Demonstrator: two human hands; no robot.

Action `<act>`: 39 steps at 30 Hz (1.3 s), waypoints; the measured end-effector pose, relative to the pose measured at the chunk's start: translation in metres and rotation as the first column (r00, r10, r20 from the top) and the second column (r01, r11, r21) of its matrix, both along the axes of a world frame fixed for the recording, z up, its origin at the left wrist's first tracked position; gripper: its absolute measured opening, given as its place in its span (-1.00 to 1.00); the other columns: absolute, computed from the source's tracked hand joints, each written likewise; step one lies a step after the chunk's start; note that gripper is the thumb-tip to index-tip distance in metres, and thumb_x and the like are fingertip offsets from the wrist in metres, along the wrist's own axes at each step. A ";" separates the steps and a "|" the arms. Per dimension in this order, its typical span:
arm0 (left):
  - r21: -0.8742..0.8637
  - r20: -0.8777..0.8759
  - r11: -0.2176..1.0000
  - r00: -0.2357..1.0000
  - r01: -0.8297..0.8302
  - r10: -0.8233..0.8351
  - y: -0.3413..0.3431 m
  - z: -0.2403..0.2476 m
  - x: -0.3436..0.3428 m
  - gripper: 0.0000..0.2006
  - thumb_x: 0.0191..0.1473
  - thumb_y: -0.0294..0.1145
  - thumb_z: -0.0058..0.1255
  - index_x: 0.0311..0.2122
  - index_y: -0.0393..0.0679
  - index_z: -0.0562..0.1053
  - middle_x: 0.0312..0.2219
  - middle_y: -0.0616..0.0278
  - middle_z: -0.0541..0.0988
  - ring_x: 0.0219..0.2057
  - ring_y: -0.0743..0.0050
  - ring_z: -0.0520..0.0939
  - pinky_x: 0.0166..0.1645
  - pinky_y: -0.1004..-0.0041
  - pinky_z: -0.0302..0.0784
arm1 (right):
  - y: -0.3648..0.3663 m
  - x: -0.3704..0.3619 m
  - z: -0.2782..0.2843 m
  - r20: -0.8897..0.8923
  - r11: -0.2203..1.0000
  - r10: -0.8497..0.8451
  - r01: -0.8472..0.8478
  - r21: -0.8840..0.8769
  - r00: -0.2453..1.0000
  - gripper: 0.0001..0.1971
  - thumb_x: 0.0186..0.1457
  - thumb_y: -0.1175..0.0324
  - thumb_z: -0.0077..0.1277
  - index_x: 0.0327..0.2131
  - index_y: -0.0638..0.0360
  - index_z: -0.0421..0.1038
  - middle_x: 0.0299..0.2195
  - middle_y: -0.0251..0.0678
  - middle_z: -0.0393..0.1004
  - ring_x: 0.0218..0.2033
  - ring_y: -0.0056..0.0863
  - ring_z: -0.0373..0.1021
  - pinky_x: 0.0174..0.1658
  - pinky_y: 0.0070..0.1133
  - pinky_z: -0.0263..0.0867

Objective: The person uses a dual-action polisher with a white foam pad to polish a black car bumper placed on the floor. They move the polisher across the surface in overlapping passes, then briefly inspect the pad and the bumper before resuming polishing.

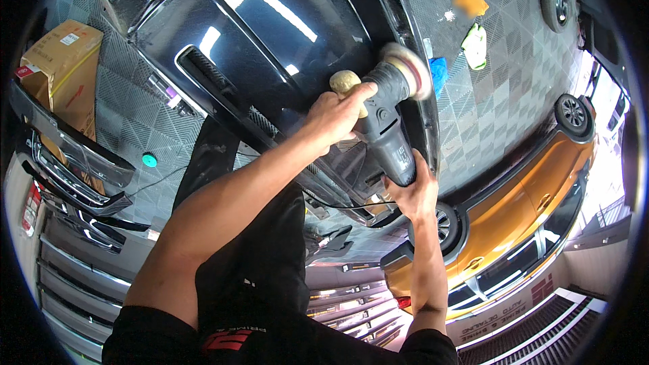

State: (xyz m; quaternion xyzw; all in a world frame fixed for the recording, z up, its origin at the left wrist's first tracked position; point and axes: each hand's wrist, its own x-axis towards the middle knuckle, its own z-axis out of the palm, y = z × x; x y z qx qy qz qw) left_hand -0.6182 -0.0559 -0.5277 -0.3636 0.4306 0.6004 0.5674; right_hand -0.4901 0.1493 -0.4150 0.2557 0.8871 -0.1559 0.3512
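Note:
A black car polisher [390,142] is held in both of my hands over the glossy black car hood [270,47]. My left hand [336,116] is closed round its front end, beside a round tan knob [346,82]. The fingers of my right hand [416,192] wrap its rear body. A pale round pad [408,73] at the polisher's head is blurred and tilted on edge near the hood's right side; I cannot tell whether it touches the paint. The black cord [351,207] trails from the tool's rear past my body.
An orange car [514,203] stands at the right. Cloths, one blue [439,76] and one pale green [475,46], lie beyond the hood's right edge, near a loose wheel [556,0]. A cardboard box [67,61] and a black bumper [67,138] are on the left.

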 end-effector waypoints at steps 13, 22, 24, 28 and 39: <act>-0.014 -0.135 0.996 0.988 -0.083 0.080 -0.040 -0.010 -0.052 -0.11 0.09 0.41 0.23 -0.03 -0.49 0.58 -0.20 -0.16 0.68 -0.22 0.16 0.78 -0.17 0.28 0.79 | -0.035 -0.065 -0.012 -0.060 0.997 0.056 -0.059 -0.058 0.997 -0.09 -0.19 0.15 0.52 0.26 0.27 0.38 -0.04 0.10 0.64 -0.08 0.02 0.63 0.00 -0.24 0.55; -0.102 -0.307 0.993 0.951 -0.062 0.028 -0.058 -0.020 -0.081 -0.11 0.11 0.54 0.09 -0.28 -0.40 0.65 -0.47 0.01 0.68 -0.46 0.27 0.76 -0.37 0.35 0.70 | -0.056 -0.099 -0.024 -0.125 0.993 0.067 -0.078 -0.085 0.990 -0.13 -0.15 0.18 0.52 0.26 0.22 0.38 -0.06 0.11 0.64 -0.09 0.02 0.64 -0.02 -0.25 0.55; -0.095 -0.334 0.994 0.942 -0.056 0.022 -0.063 -0.023 -0.088 -0.11 0.12 0.55 0.08 -0.30 -0.37 0.65 -0.52 0.03 0.67 -0.47 0.30 0.76 -0.38 0.36 0.69 | -0.059 -0.107 -0.026 -0.135 0.994 0.056 -0.068 -0.089 0.989 -0.13 -0.14 0.17 0.52 0.26 0.22 0.39 -0.06 0.11 0.64 -0.09 0.02 0.64 -0.02 -0.25 0.55; -0.056 -0.346 0.998 0.938 -0.041 0.019 -0.072 -0.027 -0.102 -0.15 0.16 0.49 0.09 -0.19 -0.38 0.62 -0.42 0.02 0.67 -0.37 0.27 0.76 -0.26 0.31 0.71 | -0.070 -0.125 -0.028 -0.135 0.994 0.061 -0.072 -0.079 0.989 -0.13 -0.15 0.17 0.53 0.25 0.22 0.39 -0.08 0.10 0.65 -0.09 -0.01 0.65 -0.02 -0.27 0.55; -0.158 -0.497 0.985 0.867 -0.063 -0.024 -0.089 -0.039 -0.123 -0.13 0.13 0.58 0.02 -0.46 -0.29 0.65 -0.63 0.08 0.62 -0.47 0.20 0.74 -0.29 0.22 0.61 | -0.091 -0.157 -0.037 -0.175 0.992 0.059 -0.077 -0.099 0.983 -0.13 -0.15 0.18 0.53 0.26 0.21 0.39 -0.10 0.08 0.66 -0.10 -0.04 0.66 -0.02 -0.28 0.55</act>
